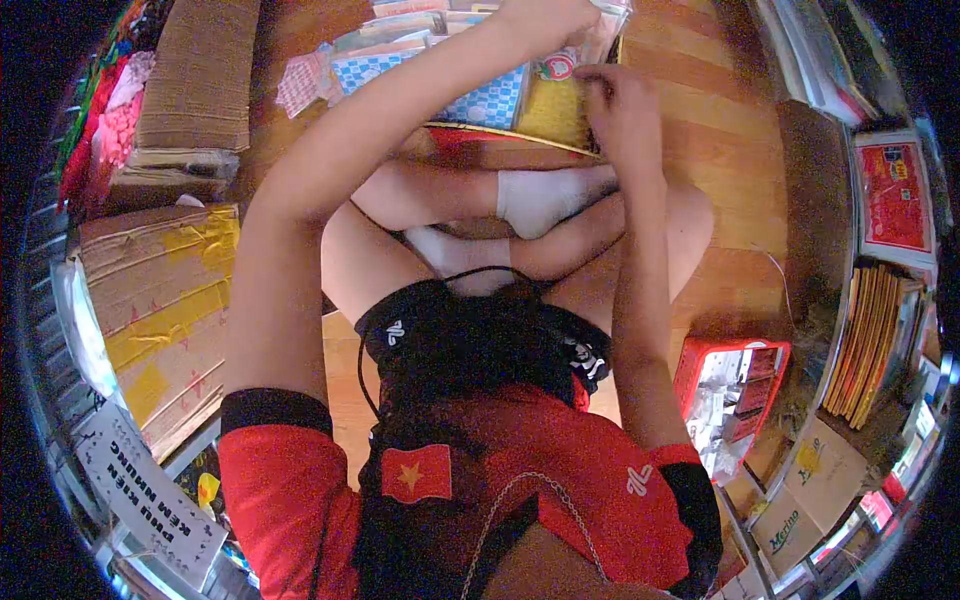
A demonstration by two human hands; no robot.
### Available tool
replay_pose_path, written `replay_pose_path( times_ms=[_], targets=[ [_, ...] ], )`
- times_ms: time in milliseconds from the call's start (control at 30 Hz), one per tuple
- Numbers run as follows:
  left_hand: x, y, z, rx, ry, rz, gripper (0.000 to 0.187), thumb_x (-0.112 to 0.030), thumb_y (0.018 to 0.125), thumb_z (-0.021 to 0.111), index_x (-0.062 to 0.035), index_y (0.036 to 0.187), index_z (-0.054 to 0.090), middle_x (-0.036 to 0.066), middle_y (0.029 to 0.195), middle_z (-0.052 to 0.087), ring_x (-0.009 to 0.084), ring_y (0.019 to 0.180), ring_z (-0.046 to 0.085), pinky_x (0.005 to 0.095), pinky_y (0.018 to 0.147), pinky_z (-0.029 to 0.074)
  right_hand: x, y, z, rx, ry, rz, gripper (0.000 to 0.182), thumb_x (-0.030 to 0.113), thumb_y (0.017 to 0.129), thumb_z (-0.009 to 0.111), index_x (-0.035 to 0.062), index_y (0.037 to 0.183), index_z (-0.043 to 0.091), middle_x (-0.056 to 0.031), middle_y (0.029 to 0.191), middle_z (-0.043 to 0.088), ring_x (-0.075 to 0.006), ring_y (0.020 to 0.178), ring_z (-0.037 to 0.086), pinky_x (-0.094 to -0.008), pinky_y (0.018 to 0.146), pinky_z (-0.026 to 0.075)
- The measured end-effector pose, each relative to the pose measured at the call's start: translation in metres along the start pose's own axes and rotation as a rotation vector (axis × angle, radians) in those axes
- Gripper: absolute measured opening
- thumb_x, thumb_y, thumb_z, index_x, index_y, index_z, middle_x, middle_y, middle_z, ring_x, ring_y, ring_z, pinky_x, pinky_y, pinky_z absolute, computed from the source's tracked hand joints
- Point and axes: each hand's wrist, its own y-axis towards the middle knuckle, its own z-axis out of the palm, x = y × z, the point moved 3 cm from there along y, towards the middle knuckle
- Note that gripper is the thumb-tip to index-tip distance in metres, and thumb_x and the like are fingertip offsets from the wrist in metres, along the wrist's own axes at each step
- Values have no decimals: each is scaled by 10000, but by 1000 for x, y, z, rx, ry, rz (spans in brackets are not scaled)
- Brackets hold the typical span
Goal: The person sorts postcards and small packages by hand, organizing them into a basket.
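An open box (560, 143) full of packets stands on the floor just beyond my crossed legs. My left hand (553, 24) reaches across its top right part, fingers closed at the upper edge of some clear plastic packets (607, 28); what exactly they grip is partly hidden. My right hand (625, 105) is at the box's right side, fingers bent and apart, with nothing seen in them. Close to its fingertips is a round red and green piece (556, 66) above a yellow packet (555, 108). Blue-and-white checked packets (490, 97) fill the middle.
A pink checked packet (300, 85) sticks out at the box's left. Cardboard boxes (160, 300) line the left side. On the right are a red plastic basket (688, 375) with packets, a shelf with brown envelopes (862, 345) and a red packet (893, 195).
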Motion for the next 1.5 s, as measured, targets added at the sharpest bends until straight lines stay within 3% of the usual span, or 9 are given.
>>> replay_pose_path(
  times_ms=[233, 467, 533, 700, 833, 1000, 1200, 1400, 1500],
  targets=[
    [9, -5, 6, -177, 18, 20, 145, -259, 706, 615, -124, 665, 648, 34, 655, 627, 191, 761, 595, 391, 770, 380, 30, 19, 16, 255, -317, 144, 212, 161, 832, 511, 65, 951, 657, -191, 876, 631, -375, 825, 592, -440, 768, 474],
    [113, -104, -49, -734, -652, -470, 201, -250, 789, 600, -65, 740, 660, 133, 671, 636, 304, 580, 578, 401, 741, 431, 22, 9, 29, 181, -262, -55, 315, 100, 801, 516, 109, 1099, 615, -151, 1070, 587, -324, 971, 549, -406, 857, 443],
    [151, -147, -22, -650, -591, -750, 274, -222, 785, 615, 0, 946, 625, 136, 707, 636, 289, 666, 613, 397, 694, 466, 32, 9, 25, 209, -306, -29, 368, 80, 786, 521, 119, 1145, 592, -140, 1104, 573, -318, 1001, 538, -397, 875, 435],
    [241, -275, 189, 74, -349, -1299, 435, -515, 809, 535, -114, 863, 698, 194, 860, 645, 297, 810, 631, 372, 702, 502, 22, 8, 35, 159, -299, -118, 377, 120, 770, 542, 112, 1145, 577, -164, 1121, 572, -333, 1018, 539, -420, 875, 436],
    [191, -264, 184, 48, -427, -1008, 484, -504, 777, 576, -49, 913, 668, 195, 877, 644, 336, 828, 621, 425, 742, 485, 26, 10, 33, 300, -287, -8, 388, 110, 761, 551, 90, 1147, 575, -179, 1083, 591, -346, 1042, 531, -425, 890, 427],
    [167, -279, 291, -118, -343, -1122, 662, -528, 711, 640, 56, 1017, 588, 233, 903, 628, 379, 864, 602, 454, 783, 468, 21, 13, 33, 247, -161, -4, 400, 96, 750, 552, 70, 1149, 576, -180, 1112, 582, -338, 1045, 533, -419, 910, 414],
    [164, -277, 284, -153, -304, -1138, 647, -492, 679, 691, 61, 998, 585, 241, 911, 626, 384, 873, 603, 443, 776, 474, 28, 10, 33, 179, -156, -36, 393, 97, 751, 551, 66, 1142, 577, -170, 1112, 585, -336, 1045, 534, -422, 925, 402],
    [184, -312, 299, -9, -908, -1401, 599, -456, 696, 704, 55, 986, 590, 195, 913, 638, 284, 788, 624, 365, 711, 495, 24, 11, 31, 176, -178, -84, 354, 111, 773, 541, 82, 1123, 585, -154, 1067, 601, -331, 1009, 547, -425, 888, 423],
    [186, -312, 204, -226, -977, -1320, 470, -339, 744, 717, 28, 1006, 585, 132, 882, 638, 206, 769, 603, 329, 685, 491, 24, 12, 32, 166, -198, -67, 313, 136, 790, 537, 96, 1093, 602, -153, 1042, 609, -329, 969, 562, -424, 856, 441]
  ],
)
